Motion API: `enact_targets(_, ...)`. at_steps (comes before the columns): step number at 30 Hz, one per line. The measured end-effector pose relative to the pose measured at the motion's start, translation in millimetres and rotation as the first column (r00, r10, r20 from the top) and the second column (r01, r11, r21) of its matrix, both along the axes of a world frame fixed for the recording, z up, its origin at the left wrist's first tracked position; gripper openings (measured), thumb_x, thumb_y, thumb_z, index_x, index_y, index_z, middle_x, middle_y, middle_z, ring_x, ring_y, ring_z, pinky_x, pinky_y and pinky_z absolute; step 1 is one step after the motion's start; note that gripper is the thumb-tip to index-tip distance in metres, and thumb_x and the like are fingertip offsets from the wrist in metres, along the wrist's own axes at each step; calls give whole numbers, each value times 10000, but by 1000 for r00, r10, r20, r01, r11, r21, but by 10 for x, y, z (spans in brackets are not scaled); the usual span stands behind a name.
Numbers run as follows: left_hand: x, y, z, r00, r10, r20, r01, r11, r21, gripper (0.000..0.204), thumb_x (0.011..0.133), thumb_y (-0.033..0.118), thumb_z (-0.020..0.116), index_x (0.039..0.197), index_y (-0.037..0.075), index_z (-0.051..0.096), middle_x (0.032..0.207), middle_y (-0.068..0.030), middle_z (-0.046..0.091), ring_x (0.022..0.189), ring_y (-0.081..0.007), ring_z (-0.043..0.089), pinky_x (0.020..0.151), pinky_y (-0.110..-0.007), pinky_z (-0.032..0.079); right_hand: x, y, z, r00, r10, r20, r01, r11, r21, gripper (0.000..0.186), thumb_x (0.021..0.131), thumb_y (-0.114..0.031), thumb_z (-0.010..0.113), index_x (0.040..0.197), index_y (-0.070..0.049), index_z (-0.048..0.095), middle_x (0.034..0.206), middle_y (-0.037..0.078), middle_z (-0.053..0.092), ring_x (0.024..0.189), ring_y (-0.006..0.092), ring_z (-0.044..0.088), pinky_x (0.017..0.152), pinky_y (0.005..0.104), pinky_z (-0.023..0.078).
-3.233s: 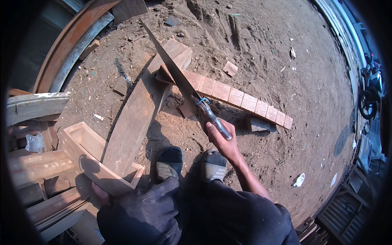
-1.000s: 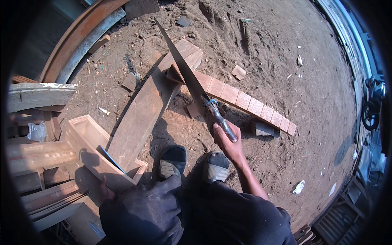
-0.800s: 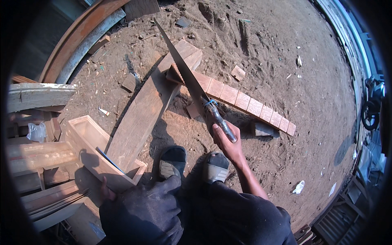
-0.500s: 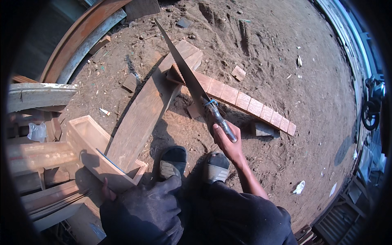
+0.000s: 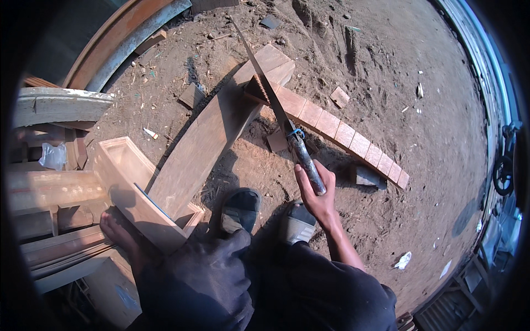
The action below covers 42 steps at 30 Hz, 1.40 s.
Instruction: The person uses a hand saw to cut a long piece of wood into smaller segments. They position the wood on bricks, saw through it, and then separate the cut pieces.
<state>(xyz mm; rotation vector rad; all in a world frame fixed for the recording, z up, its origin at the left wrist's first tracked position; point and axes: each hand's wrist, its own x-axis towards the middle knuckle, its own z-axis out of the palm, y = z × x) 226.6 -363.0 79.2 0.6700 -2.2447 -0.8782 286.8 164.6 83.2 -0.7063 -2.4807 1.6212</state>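
Note:
My right hand (image 5: 322,199) is wrapped round the dark handle of a handsaw (image 5: 279,107), which has a blue tie where handle meets blade. Its long blade points away from me and passes over the end of a narrow board (image 5: 345,136) scored with several crosswise lines. That end rests on a thick wooden beam (image 5: 201,143) lying at a slant. At lower left, my left hand (image 5: 118,229) is by the outer side of a long open wooden box (image 5: 135,207). Its fingers look stretched out and hold nothing visible; shadow covers part of it.
Stacked timber (image 5: 61,220) and a clear plastic bag (image 5: 53,156) lie at left. A small block (image 5: 367,177) is beneath the board's right part. Wood offcuts (image 5: 192,95) and a small white tube (image 5: 150,133) lie on the dirt. My sandalled feet (image 5: 243,209) stand near the beam.
My left hand has moved from the box's near end farther along its outer side. My right hand still grips the saw, whose blade stays over the board's end. The whole view has shifted slightly.

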Motion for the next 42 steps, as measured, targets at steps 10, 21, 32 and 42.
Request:
enact_targets(10, -1316, 3658, -161, 586, -810, 5, 772, 560, 301, 332, 944, 237, 582, 1177, 2, 548, 1142, -137, 618, 1099, -236, 576, 967, -358, 431, -49, -76, 60, 996, -84, 10, 84, 969, -231, 289, 940, -271, 633, 788, -32, 573, 608, -53, 493, 520, 25, 422, 464, 194, 307)
enact_targets(21, -1706, 3939, -709, 434, -886, 164, 899, 437, -17, 384, 880, 153, 534, 1237, 27, 592, 1233, -229, 586, 1234, -351, 497, 1109, -456, 268, -1, 1, -4, 996, -70, 54, 78, 984, -159, 313, 933, -283, 640, 797, -7, 583, 606, -35, 512, 528, 31, 443, 468, 197, 320)
enact_targets(32, -1703, 3874, -713, 373, -871, 320, 918, 396, 8, 411, 873, 161, 543, 1267, 53, 584, 1223, -234, 595, 1262, -281, 499, 1166, -435, 181, 131, -17, 52, 994, -66, 92, 77, 990, -115, 292, 930, -258, 637, 800, 0, 594, 592, -25, 511, 516, 40, 436, 466, 203, 317)
enact_targets(42, -1730, 3894, -840, 430, -867, 253, 902, 400, -162, 577, 831, 15, 508, 1400, -13, 421, 1417, -189, 459, 1357, -262, 392, 1147, -394, 243, 104, 67, 94, 991, -47, 128, 68, 984, -166, 318, 928, -285, 635, 770, -16, 577, 597, -31, 510, 517, 42, 424, 471, 207, 309)
